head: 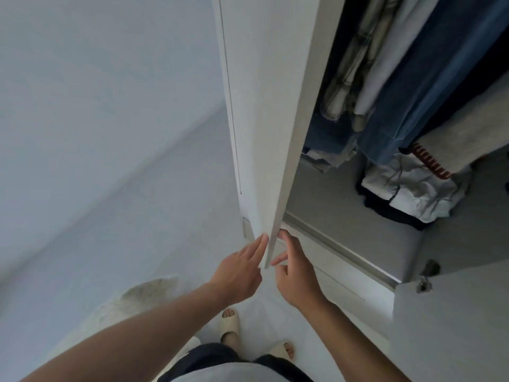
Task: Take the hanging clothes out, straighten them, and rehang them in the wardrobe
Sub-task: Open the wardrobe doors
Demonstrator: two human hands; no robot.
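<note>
At the far left I saw only a pale wall and pale floor, with a light rug lying near my feet. My left hand lay with straight fingers flat against the outer face of the white wardrobe door, near its bottom corner. My right hand was just across the door's edge, fingers loosely bent and touching its inner side, pinching nothing that I could make out. To the right, inside the wardrobe, hung the clothes: a checked garment, a pale one, then blue denim, close together. I judged them soft and light, the denim heavier, and best taken at the hanger, which was out of view above. Folded clothing sat on the grey wardrobe floor beneath, and a second door stood open at the near right.
</note>
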